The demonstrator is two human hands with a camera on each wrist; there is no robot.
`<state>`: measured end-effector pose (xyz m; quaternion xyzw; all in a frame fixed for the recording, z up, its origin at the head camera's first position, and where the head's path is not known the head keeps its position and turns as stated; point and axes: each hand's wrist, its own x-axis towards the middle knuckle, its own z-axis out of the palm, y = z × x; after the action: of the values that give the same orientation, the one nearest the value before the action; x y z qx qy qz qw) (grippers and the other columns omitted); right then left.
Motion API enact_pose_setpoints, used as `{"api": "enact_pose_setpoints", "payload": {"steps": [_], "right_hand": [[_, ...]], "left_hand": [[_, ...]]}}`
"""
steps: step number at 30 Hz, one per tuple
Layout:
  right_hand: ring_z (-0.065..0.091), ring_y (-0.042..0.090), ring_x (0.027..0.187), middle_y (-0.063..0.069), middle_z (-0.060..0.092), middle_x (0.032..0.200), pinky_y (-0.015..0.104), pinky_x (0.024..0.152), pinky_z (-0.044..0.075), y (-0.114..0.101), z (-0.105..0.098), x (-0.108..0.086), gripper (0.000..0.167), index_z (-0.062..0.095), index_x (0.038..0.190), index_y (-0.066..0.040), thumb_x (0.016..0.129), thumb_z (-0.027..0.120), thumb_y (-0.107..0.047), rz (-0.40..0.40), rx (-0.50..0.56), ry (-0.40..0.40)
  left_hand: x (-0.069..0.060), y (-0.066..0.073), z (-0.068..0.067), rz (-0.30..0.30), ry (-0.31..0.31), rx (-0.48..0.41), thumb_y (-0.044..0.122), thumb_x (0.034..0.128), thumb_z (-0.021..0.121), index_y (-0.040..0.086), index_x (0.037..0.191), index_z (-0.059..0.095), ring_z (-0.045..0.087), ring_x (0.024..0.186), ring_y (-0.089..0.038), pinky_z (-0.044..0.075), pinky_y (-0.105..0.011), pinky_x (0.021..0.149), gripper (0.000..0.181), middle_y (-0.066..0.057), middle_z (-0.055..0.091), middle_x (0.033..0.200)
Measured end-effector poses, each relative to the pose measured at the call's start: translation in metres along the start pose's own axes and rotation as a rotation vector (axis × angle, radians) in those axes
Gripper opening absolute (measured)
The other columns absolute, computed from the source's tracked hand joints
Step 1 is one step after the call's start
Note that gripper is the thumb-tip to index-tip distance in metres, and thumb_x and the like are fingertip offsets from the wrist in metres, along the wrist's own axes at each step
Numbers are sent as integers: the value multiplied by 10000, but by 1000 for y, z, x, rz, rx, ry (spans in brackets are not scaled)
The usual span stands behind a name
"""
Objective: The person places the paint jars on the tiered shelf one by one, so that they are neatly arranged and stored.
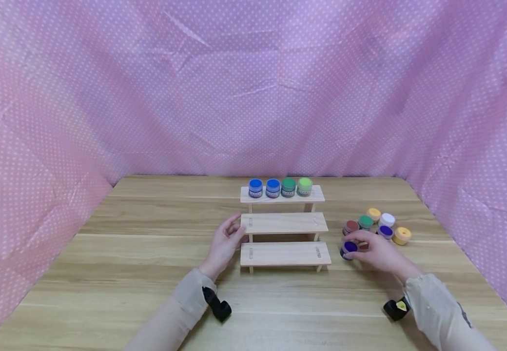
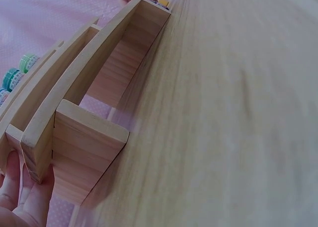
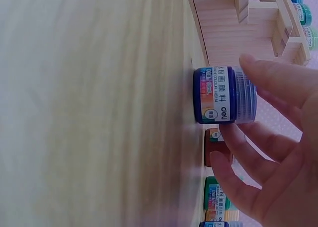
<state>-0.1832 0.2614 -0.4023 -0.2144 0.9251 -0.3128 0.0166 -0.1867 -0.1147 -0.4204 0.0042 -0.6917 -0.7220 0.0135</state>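
Note:
A three-step wooden display rack (image 1: pixel 285 223) stands mid-table, with several blue and green paint jars (image 1: pixel 273 188) lined up on its top step. My left hand (image 1: pixel 226 240) holds the rack's left end by the middle step; in the left wrist view its fingers (image 2: pixel 37 197) grip the board's end. Right of the rack, my right hand (image 1: pixel 378 251) pinches a dark purple-blue paint jar (image 1: pixel 349 249) by its clear lid, thumb on one side and fingers on the other. That jar (image 3: pixel 216 95) appears upright and low at the tabletop; whether it touches the wood I cannot tell.
Behind my right hand stand more paint jars: brown (image 1: pixel 351 227), green (image 1: pixel 365 223), white (image 1: pixel 387 220), purple (image 1: pixel 385 231) and yellow-orange ones (image 1: pixel 401 236). Bare wood-grain tabletop (image 1: pixel 148 253) extends left of the rack. A pink dotted cloth (image 1: pixel 253 97) hangs around the table.

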Motion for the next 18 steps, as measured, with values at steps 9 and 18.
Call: {"api": "enact_pose_setpoints", "payload": {"steps": [9, 18], "right_hand": [[620, 340, 1019, 205, 612, 1177, 384, 803, 549, -2, -1, -1, 359, 646, 1144, -27, 811, 731, -131, 26, 26, -48], [618, 344, 1019, 205, 615, 1183, 362, 791, 554, -1, -1, -2, 370, 644, 1145, -22, 792, 737, -82, 14, 14, -48]], "left_hand": [[0, 0, 0, 5, -7, -2, 38, 935, 558, 6, 1400, 409, 622, 724, -110, 494, -179, 606, 490, 23, 577, 875], [-1, 0, 1, 3, -5, -3, 38, 934, 558, 10, 1402, 408, 582, 677, -67, 450, -170, 557, 492, 33, 573, 866]]}}
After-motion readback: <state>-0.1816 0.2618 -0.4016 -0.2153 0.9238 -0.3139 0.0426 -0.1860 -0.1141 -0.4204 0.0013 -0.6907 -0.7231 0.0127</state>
